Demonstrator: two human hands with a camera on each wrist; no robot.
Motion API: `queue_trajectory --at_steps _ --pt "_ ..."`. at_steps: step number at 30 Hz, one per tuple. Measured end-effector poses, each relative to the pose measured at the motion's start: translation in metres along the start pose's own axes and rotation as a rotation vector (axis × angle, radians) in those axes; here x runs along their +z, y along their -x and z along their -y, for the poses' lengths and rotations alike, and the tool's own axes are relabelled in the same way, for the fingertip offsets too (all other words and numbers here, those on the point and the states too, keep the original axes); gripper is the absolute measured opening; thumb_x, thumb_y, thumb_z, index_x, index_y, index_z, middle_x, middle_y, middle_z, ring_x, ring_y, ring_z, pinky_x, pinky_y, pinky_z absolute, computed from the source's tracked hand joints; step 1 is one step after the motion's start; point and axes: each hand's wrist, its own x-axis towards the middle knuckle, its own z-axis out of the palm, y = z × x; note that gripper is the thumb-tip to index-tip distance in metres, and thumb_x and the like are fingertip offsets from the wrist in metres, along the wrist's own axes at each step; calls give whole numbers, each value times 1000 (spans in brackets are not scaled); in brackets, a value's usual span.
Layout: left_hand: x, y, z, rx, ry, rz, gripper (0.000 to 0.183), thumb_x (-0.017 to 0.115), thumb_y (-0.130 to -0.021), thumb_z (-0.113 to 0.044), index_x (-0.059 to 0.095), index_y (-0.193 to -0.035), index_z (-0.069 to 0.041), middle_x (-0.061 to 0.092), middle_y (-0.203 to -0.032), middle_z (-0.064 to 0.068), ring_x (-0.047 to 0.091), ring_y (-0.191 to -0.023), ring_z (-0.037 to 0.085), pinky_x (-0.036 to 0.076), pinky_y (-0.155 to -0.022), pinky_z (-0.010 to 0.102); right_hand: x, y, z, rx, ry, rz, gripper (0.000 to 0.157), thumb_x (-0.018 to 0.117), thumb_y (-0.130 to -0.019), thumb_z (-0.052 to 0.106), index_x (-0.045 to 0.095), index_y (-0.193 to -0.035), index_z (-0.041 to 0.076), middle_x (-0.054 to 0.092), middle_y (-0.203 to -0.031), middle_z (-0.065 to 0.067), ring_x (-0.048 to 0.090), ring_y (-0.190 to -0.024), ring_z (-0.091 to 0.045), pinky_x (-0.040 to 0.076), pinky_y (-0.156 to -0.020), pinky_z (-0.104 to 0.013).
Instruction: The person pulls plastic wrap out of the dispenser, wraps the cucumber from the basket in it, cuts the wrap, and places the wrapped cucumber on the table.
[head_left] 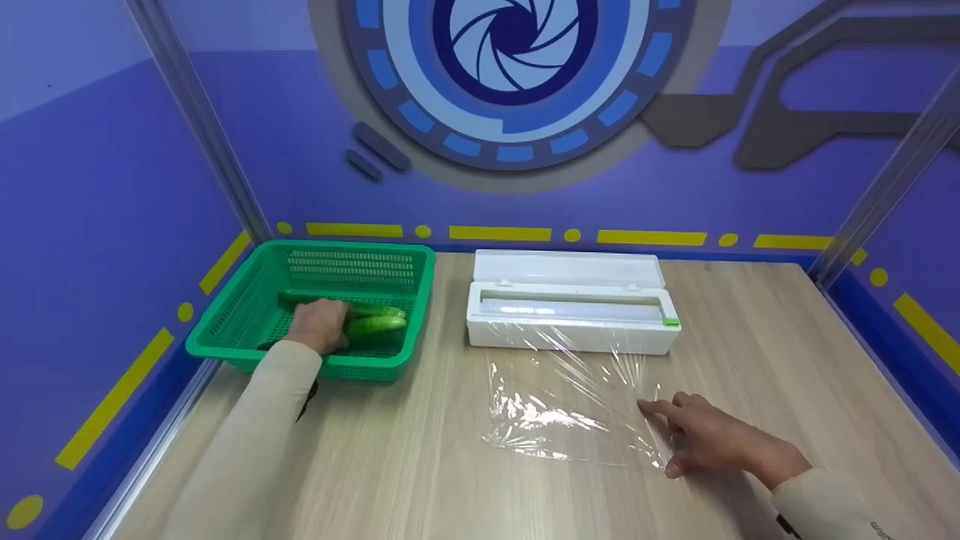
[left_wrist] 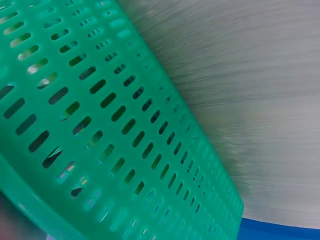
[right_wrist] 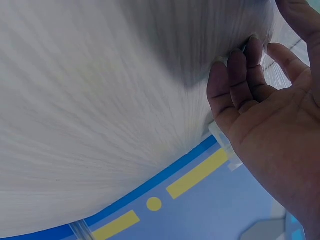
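Inside the green plastic basket [head_left: 425, 300], my left hand [head_left: 316, 324] reaches down with its fingers curled round a cucumber [head_left: 379, 325]. Another cucumber [head_left: 382, 310] lies just behind it. The left wrist view shows mostly the slotted basket wall [left_wrist: 125, 115], which hides that hand. A clear sheet of cling film [head_left: 551, 420] runs from the white dispenser box [head_left: 570, 337] onto the table. At the sheet's right edge rests my right hand [head_left: 709, 435], index finger and thumb spread apart and touching the film. Its other fingers bend loosely in the right wrist view.
The dispenser's white lid [head_left: 566, 268] stands raised behind a roll of film [head_left: 570, 309]. A small green piece [head_left: 670, 322] sits at the box's right end. Blue panels [head_left: 517, 206] enclose the wooden tabletop [head_left: 420, 465] at the back and both sides.
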Motion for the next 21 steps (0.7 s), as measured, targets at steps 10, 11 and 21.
queue_trajectory --at_steps 10,11,21 --pt "-8 2 -8 27 3 -179 40 82 -94 -15 70 -129 -1 72 -116 24 69 -104 44 52 -89 67 1 0 0 22 7 2 97 96 -73 36 52 -152 0 45 -96 1 40 -88 -16 41 -73 -33" --pt "-8 3 -8 28 3 -205 40 83 -94 -15 70 -129 -1 71 -115 25 69 -102 45 53 -88 66 1 0 0 24 4 2 97 96 -73 36 52 -152 0 46 -96 1 40 -89 -17 41 -73 -33" --pt "-6 5 -12 93 91 -466 42 81 -96 -16 68 -134 -3 61 -117 26 63 -97 43 56 -79 58 1 0 0 24 -2 9 97 96 -73 36 52 -152 -1 45 -97 1 39 -89 -17 40 -73 -33"
